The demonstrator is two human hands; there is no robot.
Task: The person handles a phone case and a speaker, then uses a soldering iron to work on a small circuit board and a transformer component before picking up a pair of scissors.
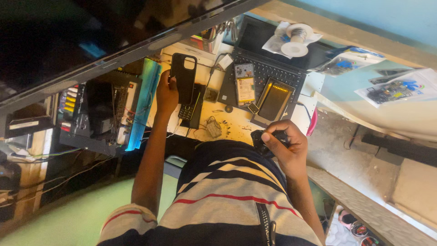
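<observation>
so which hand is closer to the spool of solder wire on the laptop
Right. The right hand is below the spool, at the near edge of the laptop, gripping a small black object. The left hand is farther off to the side, holding a black phone case.

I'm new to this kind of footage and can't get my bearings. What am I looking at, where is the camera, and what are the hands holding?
There is no machine here: the single picture comes from a camera worn on a person's head, looking down past their striped shirt at a cluttered workbench. The left hand grips a black phone case by its edge. The right hand holds a small black object close to the body; what it is cannot be told. On the bench lie an open laptop, an opened phone and a tablet-like device resting on its keyboard, a solder spool, and a keypad phone.
</observation>
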